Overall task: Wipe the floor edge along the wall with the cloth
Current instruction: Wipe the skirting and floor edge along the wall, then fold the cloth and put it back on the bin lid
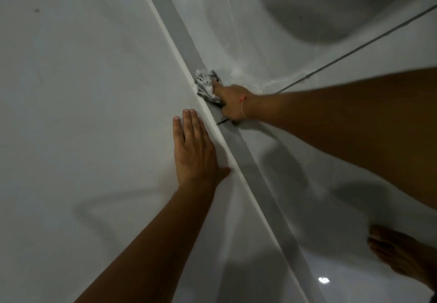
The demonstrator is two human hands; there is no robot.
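Left forearm (142, 243): nearest the camera, rising from the bottom edge toward the wall.
Wall (71, 89): pale and plain, filling the left half; one small dark speck near the upper left.
Left hand (194, 151): flat on the wall, fingers spread only narrowly and pointing up, thumb out toward the skirting; holding nothing.
Skirting (236, 160): white strip running diagonally from top centre to bottom right, with a grey band just beside it where wall meets floor.
Cloth (205, 85): crumpled, white and dark patterned, pressed into the floor edge against the skirting, above the left hand.
Right hand (233, 104): closed around the cloth, index finger stretched over it toward the wall; thin red thread at the wrist.
Floor (295, 42): glossy white tile with one dark grout line crossing at the right.
Bare foot (402, 255): on the floor at lower right, well apart from the cloth.
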